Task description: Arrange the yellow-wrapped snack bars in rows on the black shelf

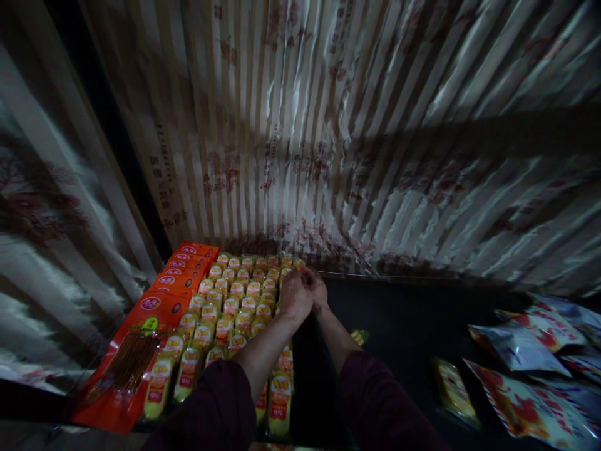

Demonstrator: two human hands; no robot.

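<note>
My left hand (295, 297) and my right hand (318, 290) meet at the far right corner of the rows of small yellow packaged cakes (253, 288). Both have their fingers curled inward, and a bit of red shows where they come together. What they hold, if anything, is mostly covered by the hands. The cakes stand in close columns in clear wrappers with white, orange and red labels. My left forearm hides part of the right-hand columns. Just beyond my right forearm, part of another yellow package (359, 337) shows.
Overlapping orange-red packets of brown sticks (134, 357) line the left side. A lone yellow wrapped package (454, 391) lies on the dark shelf surface (399, 313). Several blue-white and red snack bags (530, 401) are at the right. Striped, wrinkled sheeting (300, 156) rises behind.
</note>
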